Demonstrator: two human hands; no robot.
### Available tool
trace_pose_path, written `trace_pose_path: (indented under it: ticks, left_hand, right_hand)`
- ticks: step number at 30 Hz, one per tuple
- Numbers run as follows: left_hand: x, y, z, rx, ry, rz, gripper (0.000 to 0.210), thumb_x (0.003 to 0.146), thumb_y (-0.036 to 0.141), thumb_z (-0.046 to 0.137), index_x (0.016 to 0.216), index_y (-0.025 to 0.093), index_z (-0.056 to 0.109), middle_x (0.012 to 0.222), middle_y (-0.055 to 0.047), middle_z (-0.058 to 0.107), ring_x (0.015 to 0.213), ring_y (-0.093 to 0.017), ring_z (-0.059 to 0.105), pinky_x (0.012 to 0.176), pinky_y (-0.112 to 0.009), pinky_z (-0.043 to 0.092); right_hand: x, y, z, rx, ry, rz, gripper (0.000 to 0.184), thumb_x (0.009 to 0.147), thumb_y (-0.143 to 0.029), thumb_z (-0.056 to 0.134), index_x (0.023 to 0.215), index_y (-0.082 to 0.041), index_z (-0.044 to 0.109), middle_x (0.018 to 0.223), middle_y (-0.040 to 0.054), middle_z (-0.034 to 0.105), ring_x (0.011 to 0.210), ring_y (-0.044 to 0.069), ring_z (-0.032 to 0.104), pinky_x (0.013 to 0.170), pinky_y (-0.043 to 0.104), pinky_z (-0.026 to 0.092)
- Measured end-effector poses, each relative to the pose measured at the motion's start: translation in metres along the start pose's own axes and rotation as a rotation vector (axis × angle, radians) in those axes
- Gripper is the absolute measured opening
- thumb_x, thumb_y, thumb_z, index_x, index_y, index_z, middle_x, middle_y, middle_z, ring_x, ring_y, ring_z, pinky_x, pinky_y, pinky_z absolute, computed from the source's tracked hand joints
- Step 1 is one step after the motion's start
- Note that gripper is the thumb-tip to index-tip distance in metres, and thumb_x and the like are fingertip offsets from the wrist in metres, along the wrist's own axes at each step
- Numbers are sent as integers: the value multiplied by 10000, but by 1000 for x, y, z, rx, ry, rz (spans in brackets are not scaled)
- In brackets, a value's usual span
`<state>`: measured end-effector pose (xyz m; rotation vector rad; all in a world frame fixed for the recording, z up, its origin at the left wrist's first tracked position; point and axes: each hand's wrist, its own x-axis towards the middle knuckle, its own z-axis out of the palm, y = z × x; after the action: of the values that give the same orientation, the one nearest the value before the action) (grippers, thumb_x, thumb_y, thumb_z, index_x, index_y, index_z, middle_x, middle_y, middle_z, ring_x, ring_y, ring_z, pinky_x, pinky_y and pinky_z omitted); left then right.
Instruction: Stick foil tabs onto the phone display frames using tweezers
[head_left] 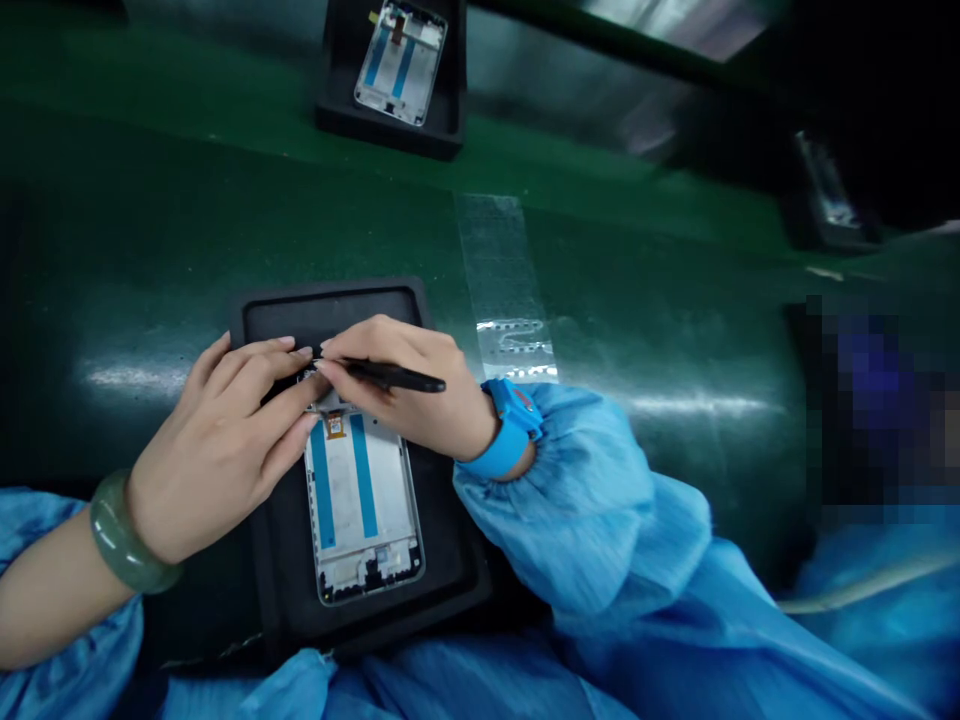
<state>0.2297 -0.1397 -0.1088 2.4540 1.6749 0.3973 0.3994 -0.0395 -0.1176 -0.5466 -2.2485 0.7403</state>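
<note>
A silver phone mid-frame (390,500) with two blue adhesive strips and a small brown flex cable (335,426) lies in a black tray (450,590). My left hand (225,430) reaches over its upper left corner, fingers stretched and touching the upper end. From the right, my right hand (409,380) pinches a slim black pen-like tool (397,376) against that same upper end. The tool's tip is hidden by the fingers, so what it touches cannot be made out.
Beyond, a second black tray (390,135) holds a similar phone frame (401,65). A clear plastic strip (499,250) lies on the green mat (187,230). At far right stand a blurred dark tray with a part (829,185) and a person's blue sleeve (885,570).
</note>
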Motion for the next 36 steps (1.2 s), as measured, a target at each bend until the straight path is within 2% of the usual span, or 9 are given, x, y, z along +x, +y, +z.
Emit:
trace_pose_path:
  ticks: [3, 7, 10, 16, 29, 36]
  left_hand:
    - [0, 0, 0, -3, -2, -6, 311, 921, 244, 440, 1207, 159, 528, 1161, -140, 549, 1194, -315, 473, 977, -592, 380]
    - [-1, 0, 0, -28, -6, -20, 329, 916, 242, 460, 1238, 189, 501, 1213, -130, 540, 1214, -302, 466, 980, -591, 382]
    - [-1, -1, 0, -41, -2, -20, 328, 912, 240, 473, 1236, 190, 500, 1208, -125, 547, 1221, -292, 465, 993, -586, 377]
    - [-3, -3, 1, -55, -8, -18, 334, 906, 241, 487, 1236, 188, 501, 1195, -122, 550, 1228, -289, 462, 1012, -584, 367]
    - [-4, 0, -2, -31, -32, -13, 352, 919, 252, 469, 1263, 180, 484, 1205, -117, 541, 1242, -300, 444, 1019, -597, 363]
    - [-4, 0, -1, -25, -39, -21, 355, 915, 252, 478, 1265, 196, 484, 1218, -112, 538, 1246, -288, 441, 1027, -586, 355]
  right_hand:
    - [1, 2, -1, 101, 22, 92, 76, 869, -220, 568, 866, -148, 590, 839, 7, 658, 758, 83, 624, 696, 187, 499]
    - [3, 7, -5, 286, 91, 281, 127, 857, -275, 589, 862, -149, 575, 819, -8, 619, 649, 62, 594, 571, 176, 486]
    - [3, 9, -6, 333, 72, 346, 169, 858, -319, 583, 865, -151, 572, 802, -11, 606, 621, 61, 590, 553, 183, 485]
    - [3, 7, -6, 359, 54, 368, 177, 853, -327, 592, 851, -151, 576, 802, -11, 607, 616, 61, 588, 558, 191, 486]
    - [3, 2, -6, 409, 120, 454, 201, 826, -374, 621, 814, -177, 583, 767, -18, 614, 632, 75, 603, 568, 201, 511]
    - [0, 6, -4, 591, 174, 502, 167, 832, -335, 621, 840, -181, 559, 808, -9, 622, 696, 99, 661, 636, 230, 572]
